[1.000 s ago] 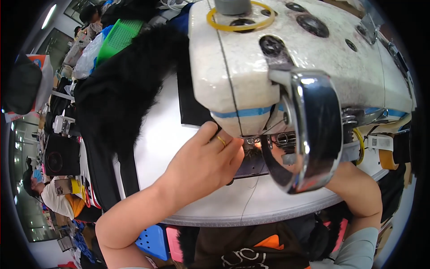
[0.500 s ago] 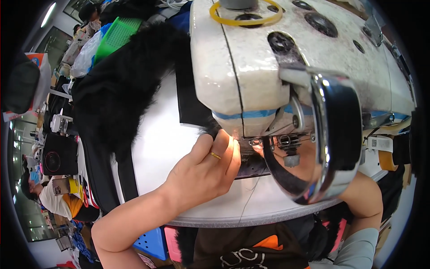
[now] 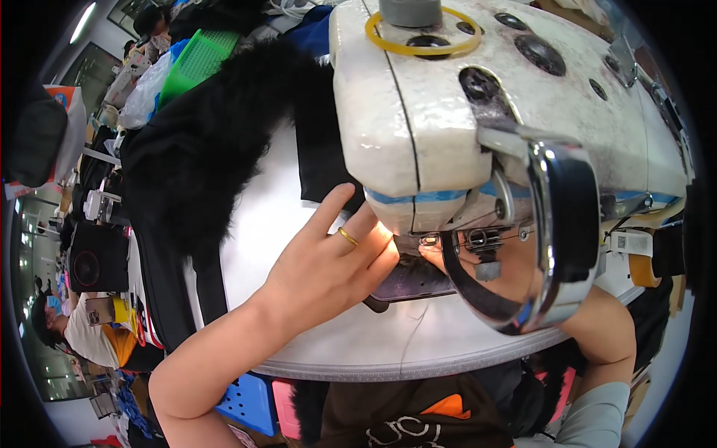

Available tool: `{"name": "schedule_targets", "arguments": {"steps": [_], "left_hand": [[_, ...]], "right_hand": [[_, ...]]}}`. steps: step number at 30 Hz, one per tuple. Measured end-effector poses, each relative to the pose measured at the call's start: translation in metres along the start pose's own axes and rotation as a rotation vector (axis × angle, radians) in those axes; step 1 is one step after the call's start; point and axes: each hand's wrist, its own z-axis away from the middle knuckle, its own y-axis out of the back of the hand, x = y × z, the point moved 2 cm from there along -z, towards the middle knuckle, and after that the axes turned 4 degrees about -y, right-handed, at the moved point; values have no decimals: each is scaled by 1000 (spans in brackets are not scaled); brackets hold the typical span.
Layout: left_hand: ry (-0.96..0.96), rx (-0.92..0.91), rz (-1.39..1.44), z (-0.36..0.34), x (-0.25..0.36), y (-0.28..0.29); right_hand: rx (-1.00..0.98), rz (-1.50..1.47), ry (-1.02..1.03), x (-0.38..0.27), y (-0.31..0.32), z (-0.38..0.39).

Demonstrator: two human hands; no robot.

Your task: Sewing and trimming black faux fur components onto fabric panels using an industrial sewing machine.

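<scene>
A white sewing machine (image 3: 426, 142) stands before me, its lit needle area low at the front. My left hand (image 3: 321, 265), with a gold ring, lies beside it on the left. Its fingers are apart and reach onto dark furry material (image 3: 407, 261) at the needle area, their tips partly hidden. My right hand (image 3: 515, 261) comes in from the right behind the chrome-edged guard (image 3: 564, 216). One fingertip shows next to the needle; the other fingers are mostly hidden. A flat black fabric piece (image 3: 321, 164) lies just beyond my left hand.
A large black furry garment piece (image 3: 202, 142) covers the left of the white table (image 3: 358, 347). A green basket (image 3: 198, 63) stands beyond it. A loose thread (image 3: 414, 336) trails toward the front edge. A blue plastic crate (image 3: 250, 403) is below. Another person (image 3: 89, 328) sits far left.
My left hand has gone from bunched fingers at the fabric to spread fingers, shifting slightly left. The machine appears a little lower and further right in view. My right hand stays by the needle.
</scene>
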Motion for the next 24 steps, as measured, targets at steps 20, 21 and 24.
{"name": "schedule_targets", "arguments": {"steps": [20,21,24], "left_hand": [[-40,-227,-164,-8,29,4],[-39,-215,-174,-7,29,4],[-23,-136,-121,-10,29,5]], "right_hand": [[112,295,122,5,10,6],[11,337,176,12,6,9],[-31,364,223,9,7,7]]}}
